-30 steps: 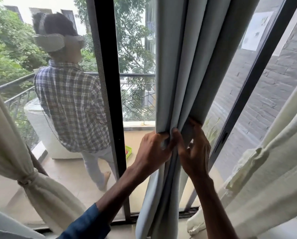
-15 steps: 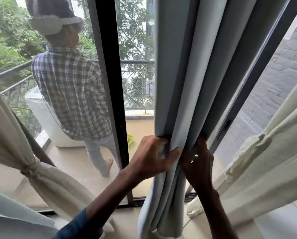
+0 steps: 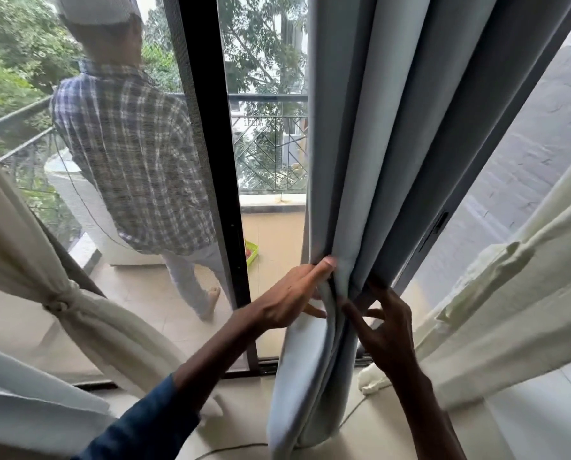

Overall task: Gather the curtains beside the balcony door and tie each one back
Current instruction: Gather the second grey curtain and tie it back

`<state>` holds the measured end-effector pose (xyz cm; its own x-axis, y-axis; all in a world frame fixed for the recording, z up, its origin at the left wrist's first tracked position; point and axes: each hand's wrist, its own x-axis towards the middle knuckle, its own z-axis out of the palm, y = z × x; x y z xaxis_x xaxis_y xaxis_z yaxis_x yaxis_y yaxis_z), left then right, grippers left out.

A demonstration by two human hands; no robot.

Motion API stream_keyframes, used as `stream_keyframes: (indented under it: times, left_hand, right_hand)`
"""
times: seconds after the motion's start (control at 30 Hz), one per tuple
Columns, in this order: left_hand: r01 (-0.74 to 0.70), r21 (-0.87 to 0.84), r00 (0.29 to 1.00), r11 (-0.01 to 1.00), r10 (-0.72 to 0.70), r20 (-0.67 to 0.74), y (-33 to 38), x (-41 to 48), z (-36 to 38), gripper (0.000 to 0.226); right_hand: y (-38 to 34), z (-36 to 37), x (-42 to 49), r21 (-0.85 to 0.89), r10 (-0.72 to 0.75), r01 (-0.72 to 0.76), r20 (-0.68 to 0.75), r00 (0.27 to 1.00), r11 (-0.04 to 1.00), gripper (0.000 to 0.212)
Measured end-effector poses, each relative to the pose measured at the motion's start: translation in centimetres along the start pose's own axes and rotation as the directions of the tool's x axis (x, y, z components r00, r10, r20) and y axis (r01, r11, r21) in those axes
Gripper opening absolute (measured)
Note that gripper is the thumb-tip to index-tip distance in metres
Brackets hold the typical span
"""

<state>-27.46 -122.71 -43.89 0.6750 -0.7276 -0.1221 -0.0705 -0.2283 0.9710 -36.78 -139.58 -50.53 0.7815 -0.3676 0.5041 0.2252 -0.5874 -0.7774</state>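
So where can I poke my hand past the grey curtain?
Between the black door frame and the grey curtain there's a free strip. The floor between it and the tied cream curtain is bare. Crowded: the folds at left grip and right grip.
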Motion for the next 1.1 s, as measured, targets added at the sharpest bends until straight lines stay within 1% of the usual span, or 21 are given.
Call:
stream_keyframes:
  times: [0.03,0.07,0.13,0.17,0.2,0.27,0.33,0.4,0.47,0.5,0.57,0.6,0.67,0.73,0.77,0.83,0.87,0.9,0.97,1.03,1.1]
  left_hand:
    - [0.064,-0.031,0.997,0.997,-0.063,0.043,0.4,0.1,0.0,0.091]
    - [0.095,-0.025,0.992,0.995,-0.092,0.086,0.9,-0.1,0.1,0.086]
    - [0.085,0.049,0.987,0.995,-0.091,0.132,1.8,-0.2,0.1,0.056]
    - [0.066,0.109,0.987,0.992,-0.080,0.136,2.1,-0.2,-0.1,0.052]
    - [0.034,0.161,0.988,0.986,-0.058,0.144,2.1,-0.2,-0.4,0.054]
    - [0.001,0.192,0.991,0.981,-0.026,0.129,1.8,-0.2,-1.0,0.055]
    - [-0.017,0.225,0.992,0.974,-0.012,0.126,1.5,-0.4,-1.4,0.046]
    - [-0.083,0.318,0.992,0.944,0.049,0.116,1.4,-0.5,-1.4,0.031]
    - [-0.165,0.423,0.986,0.891,0.138,0.094,1.4,-0.6,-1.0,0.032]
    - [-0.184,0.463,0.983,0.867,0.169,0.073,1.2,-0.5,-0.7,0.030]
    - [-0.188,0.524,0.976,0.831,0.218,0.005,0.4,-0.1,-0.5,0.013]
    - [-0.187,0.560,0.967,0.807,0.252,-0.040,0.0,0.1,-0.7,0.012]
    - [-0.163,0.627,0.947,0.762,0.300,-0.118,-0.9,0.4,-1.3,0.022]
    - [-0.180,0.638,0.929,0.749,0.343,-0.140,-1.3,0.3,-1.6,0.029]
    - [-0.180,0.633,0.930,0.753,0.340,-0.140,-1.3,0.1,-1.6,0.028]
    - [-0.166,0.615,0.944,0.770,0.305,-0.128,-1.3,0.0,-0.6,0.017]
    - [-0.167,0.601,0.949,0.782,0.293,-0.118,-1.3,-0.1,0.0,0.016]
    - [-0.167,0.584,0.951,0.794,0.286,-0.118,-1.3,-0.1,0.6,0.022]
    - [-0.168,0.528,0.943,0.832,0.291,-0.158,-1.1,-0.3,1.3,0.045]
    - [-0.190,0.462,0.932,0.866,0.306,-0.192,-0.8,-0.6,1.2,0.059]
    - [-0.196,0.462,0.929,0.865,0.314,-0.194,-0.6,-0.8,1.1,0.060]
  right_hand:
    - [-0.2,0.1,0.1,-0.022,-0.013,0.013,0.021,1.000,1.000,0.043]
    - [-0.4,0.4,0.2,-0.056,-0.023,0.024,0.019,1.000,0.998,0.040]
    - [-0.6,1.0,0.7,-0.108,-0.044,0.043,-0.010,0.999,0.993,0.031]
    - [-0.6,1.1,0.9,-0.113,-0.052,0.050,-0.010,0.999,0.992,0.028]
    - [-0.5,1.2,1.0,-0.103,-0.054,0.053,0.000,0.999,0.993,0.026]
    - [-0.2,1.1,1.4,-0.060,-0.042,0.044,0.023,0.999,0.997,0.022]
    - [0.1,1.2,1.6,-0.041,-0.025,0.027,0.029,0.999,0.999,0.020]
    - [0.3,1.8,1.6,-0.101,-0.032,0.033,0.016,0.999,0.994,0.015]
    - [0.7,2.6,1.6,-0.188,-0.035,0.031,-0.018,0.999,0.982,0.008]
    - [0.9,2.9,1.6,-0.208,-0.032,0.022,-0.043,0.999,0.978,0.009]
    - [1.4,2.9,1.8,-0.218,-0.024,0.003,-0.092,0.995,0.976,0.020]
    - [1.5,2.7,1.9,-0.224,-0.015,-0.011,-0.113,0.994,0.975,0.027]
    - [1.5,2.0,1.8,-0.253,-0.004,-0.032,-0.143,0.990,0.967,0.036]
    - [1.3,1.4,1.3,-0.297,-0.010,-0.036,-0.152,0.988,0.954,0.039]
    - [1.1,1.5,1.0,-0.299,-0.009,-0.034,-0.143,0.990,0.954,0.039]
    - [0.6,2.1,0.3,-0.266,-0.016,-0.013,-0.107,0.994,0.964,0.038]
    - [0.2,2.6,0.0,-0.262,-0.041,0.015,-0.093,0.995,0.965,0.036]
    - [0.0,3.1,-0.3,-0.270,-0.073,0.048,-0.082,0.994,0.962,0.032]
    - [-0.3,3.7,-0.8,-0.268,-0.117,0.100,-0.046,0.992,0.958,0.018]
    - [-0.6,3.6,-1.1,-0.176,-0.117,0.117,0.010,0.993,0.977,0.007]
    - [-0.9,3.1,-1.2,-0.036,-0.054,0.055,0.042,0.998,0.998,0.017]
